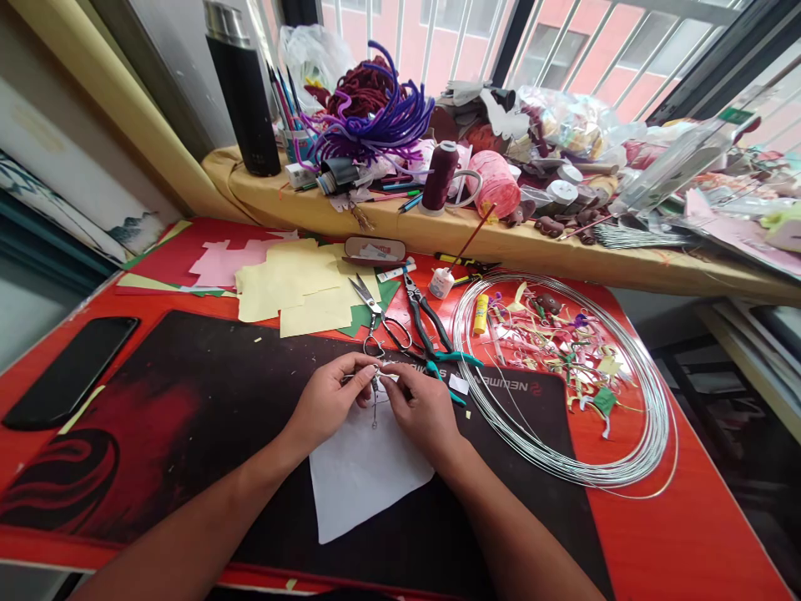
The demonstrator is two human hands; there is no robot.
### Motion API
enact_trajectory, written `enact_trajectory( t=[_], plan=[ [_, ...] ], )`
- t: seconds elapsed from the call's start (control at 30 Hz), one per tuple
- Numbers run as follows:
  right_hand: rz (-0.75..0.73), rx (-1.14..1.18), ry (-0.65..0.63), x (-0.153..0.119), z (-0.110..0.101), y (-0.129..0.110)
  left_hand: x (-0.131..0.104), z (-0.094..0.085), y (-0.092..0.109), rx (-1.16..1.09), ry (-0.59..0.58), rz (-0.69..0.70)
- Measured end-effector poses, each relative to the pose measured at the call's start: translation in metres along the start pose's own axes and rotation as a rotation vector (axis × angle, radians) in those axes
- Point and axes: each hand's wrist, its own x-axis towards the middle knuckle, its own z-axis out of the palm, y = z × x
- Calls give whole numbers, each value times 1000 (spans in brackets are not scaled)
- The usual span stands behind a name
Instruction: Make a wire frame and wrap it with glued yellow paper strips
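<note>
Between my two hands is a small piece of twisted metal wire (375,405), with a thin stem hanging down to a tiny loop. My left hand (335,396) pinches it from the left, fingers closed. From the other side, the closed fingers of my right hand (422,409) grip it too; the fingertips hide part of its top. Beneath the hands a white sheet of paper (369,488) lies on the black desk mat (250,484). Just beyond them are scissors (374,313), black-handled pliers (427,315) and teal-handled pliers (443,380).
A large coil of silver wire (651,451) lies at right around colourful scraps (563,342). Yellow paper sheets (294,275), a glue bottle (441,282) and a phone (72,367) are on the red table. Behind, a cluttered ledge holds a black thermos (244,100) and purple stems (375,125).
</note>
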Motion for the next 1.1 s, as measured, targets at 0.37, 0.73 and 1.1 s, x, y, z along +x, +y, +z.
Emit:
enact_trajectory(
  t=[0.37,0.73,1.1],
  plan=[
    [19,0,-52,0,-1,-2,1,1,-4,-21,-50,-17],
    [7,-3,-80,1,-2,-2,2,0,-7,-20,-68,-34],
    [-53,-146,-76,-1,-1,-1,0,3,-10,69,-67,-26]
  ],
)
